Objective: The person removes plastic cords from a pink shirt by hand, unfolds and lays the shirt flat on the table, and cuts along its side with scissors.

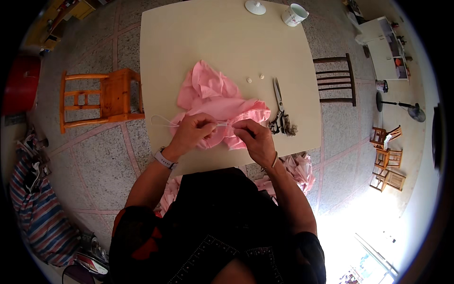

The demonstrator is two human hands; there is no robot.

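Observation:
A pink cloth garment lies crumpled on the pale table before me. Over its near part, my left hand pinches a thin white cord, whose loop sticks out to the left. My right hand grips the same cord a short way to the right, so strands run between the fingertips. Parts of the cord are hidden by the fingers. Black-handled scissors lie to the right of the cloth, blades pointing away. Close to them are two small whitish pieces, too small to identify.
A dark fuzzy clump touches the scissor handles. At the far edge stand a white mug and a white lid. An orange wooden chair is at the left, a dark chair at the right. More pink cloth hangs below the table's near edge.

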